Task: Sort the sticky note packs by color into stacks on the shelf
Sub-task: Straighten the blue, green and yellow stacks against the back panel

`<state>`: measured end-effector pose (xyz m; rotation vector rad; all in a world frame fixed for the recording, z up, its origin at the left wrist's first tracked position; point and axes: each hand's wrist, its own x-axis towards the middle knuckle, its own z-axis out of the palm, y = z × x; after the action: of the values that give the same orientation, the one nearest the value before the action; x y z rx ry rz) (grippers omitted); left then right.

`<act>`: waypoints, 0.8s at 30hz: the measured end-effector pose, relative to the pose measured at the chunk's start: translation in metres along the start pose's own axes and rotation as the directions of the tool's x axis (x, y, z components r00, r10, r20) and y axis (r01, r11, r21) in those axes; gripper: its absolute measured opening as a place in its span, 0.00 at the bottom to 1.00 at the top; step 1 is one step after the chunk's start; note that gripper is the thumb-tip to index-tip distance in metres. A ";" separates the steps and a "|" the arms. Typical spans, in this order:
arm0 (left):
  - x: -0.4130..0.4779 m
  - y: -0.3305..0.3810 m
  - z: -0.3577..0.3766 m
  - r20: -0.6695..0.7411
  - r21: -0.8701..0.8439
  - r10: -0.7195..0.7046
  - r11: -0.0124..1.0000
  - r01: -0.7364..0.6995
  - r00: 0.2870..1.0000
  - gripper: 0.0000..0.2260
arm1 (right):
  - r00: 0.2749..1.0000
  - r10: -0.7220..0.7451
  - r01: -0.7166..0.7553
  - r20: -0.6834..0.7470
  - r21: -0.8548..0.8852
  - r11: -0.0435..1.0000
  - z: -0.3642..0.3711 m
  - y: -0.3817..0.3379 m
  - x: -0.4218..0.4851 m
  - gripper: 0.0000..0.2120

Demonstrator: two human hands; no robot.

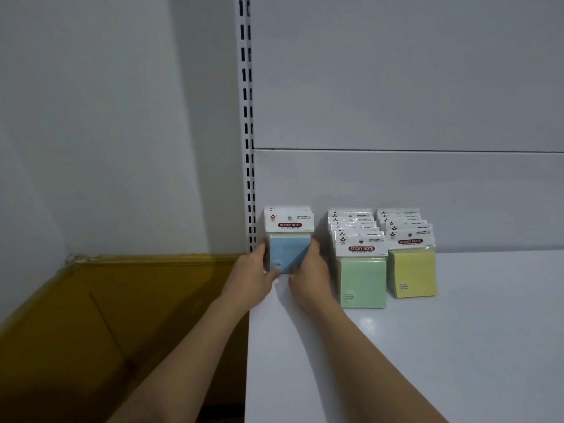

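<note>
A stack of blue sticky note packs (288,248) stands at the left end of the white shelf (427,346), near the back panel. My left hand (254,274) grips its left side, thumb on the front. My right hand (309,274) grips its right side. To the right stands a row of green packs (361,279), several deep. Further right is a row of yellow packs (412,274). Each pack has a white header card reading STICKY NOTE.
A slotted white upright (247,132) runs up behind the shelf's left corner. Left of the shelf edge lies a yellow-brown floor (106,315) below white walls. A grey back panel (396,193) closes the shelf's rear.
</note>
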<state>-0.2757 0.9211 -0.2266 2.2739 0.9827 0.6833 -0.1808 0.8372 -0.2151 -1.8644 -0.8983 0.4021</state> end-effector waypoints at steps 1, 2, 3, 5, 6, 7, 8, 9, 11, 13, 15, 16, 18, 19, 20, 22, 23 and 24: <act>0.000 0.000 -0.001 0.010 -0.005 0.002 1.000 -0.002 1.000 0.29 | 1.000 -0.001 0.001 0.005 -0.010 1.000 -0.001 0.000 0.000 0.32; 0.000 0.001 -0.002 0.018 -0.005 0.000 1.000 0.000 1.000 0.28 | 1.000 -0.003 0.003 0.011 -0.022 1.000 -0.001 0.000 -0.001 0.31; 0.000 0.002 -0.002 0.020 -0.003 -0.006 1.000 0.006 1.000 0.28 | 1.000 -0.004 0.004 0.017 -0.033 0.999 -0.002 0.001 -0.001 0.31; 0.001 0.003 -0.001 0.007 -0.009 -0.023 1.000 0.023 1.000 0.26 | 1.000 -0.001 0.002 0.023 -0.051 0.999 -0.003 0.001 -0.001 0.31; 0.001 0.003 0.000 0.002 -0.015 -0.031 0.999 0.031 1.000 0.25 | 1.000 0.002 -0.001 0.024 -0.056 0.998 -0.004 0.001 -0.001 0.31; 0.001 0.003 0.000 0.001 -0.020 -0.038 0.999 0.038 0.999 0.25 | 1.000 0.005 -0.003 0.024 -0.059 0.998 -0.004 0.001 -0.001 0.30; 0.001 0.003 0.000 0.003 -0.024 -0.043 0.999 0.043 0.999 0.25 | 1.000 0.008 -0.007 0.024 -0.060 0.998 -0.003 0.001 -0.002 0.30; 0.001 0.003 0.000 0.004 -0.028 -0.045 0.999 0.045 0.999 0.26 | 1.000 0.012 -0.011 0.021 -0.060 0.998 -0.003 0.001 -0.001 0.30; 0.001 0.002 0.000 0.004 -0.031 -0.051 0.998 0.051 0.999 0.26 | 1.000 0.016 -0.016 0.012 -0.061 0.998 -0.002 0.002 0.000 0.30; 0.000 0.002 0.000 0.001 -0.027 -0.054 0.998 0.054 0.999 0.26 | 1.000 0.018 -0.017 0.005 -0.066 0.998 -0.002 0.003 0.001 0.30; -0.001 0.004 -0.001 0.004 -0.030 -0.055 0.998 0.055 0.998 0.26 | 1.000 0.030 -0.029 0.004 -0.066 0.997 -0.001 0.003 0.001 0.30; -0.002 0.004 -0.001 0.006 -0.033 -0.057 0.998 0.057 0.998 0.26 | 0.999 0.033 -0.033 0.001 -0.065 0.997 -0.001 0.003 0.000 0.31; -0.004 0.004 -0.002 0.007 -0.043 -0.061 0.997 0.061 0.998 0.27 | 1.000 0.022 -0.023 -0.018 -0.057 0.998 0.001 0.003 0.000 0.34; -0.005 0.004 -0.003 0.005 -0.047 -0.057 0.997 0.057 0.998 0.27 | 1.000 0.016 -0.017 -0.026 -0.050 0.999 0.002 0.003 -0.001 0.36; -0.006 0.004 -0.004 0.006 -0.045 -0.051 0.998 0.051 0.999 0.28 | 0.999 0.013 -0.014 -0.031 -0.048 0.999 0.003 0.002 -0.001 0.39; -0.008 0.005 -0.006 0.010 -0.043 -0.039 0.998 0.039 0.999 0.28 | 0.999 0.015 -0.018 -0.039 -0.067 0.998 0.003 -0.002 -0.005 0.43; -0.009 0.005 -0.008 0.008 -0.042 -0.036 0.998 0.036 0.999 0.28 | 0.999 0.015 -0.019 -0.041 -0.092 0.996 0.002 -0.005 -0.007 0.45; -0.010 0.005 -0.011 0.005 -0.036 -0.035 0.999 0.035 0.999 0.28 | 0.999 0.008 -0.013 -0.040 -0.123 0.992 0.000 -0.009 -0.011 0.47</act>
<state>-0.2861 0.9131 -0.2179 2.2209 0.9976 0.6755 -0.1917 0.8316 -0.2088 -1.9835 -0.9044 0.3221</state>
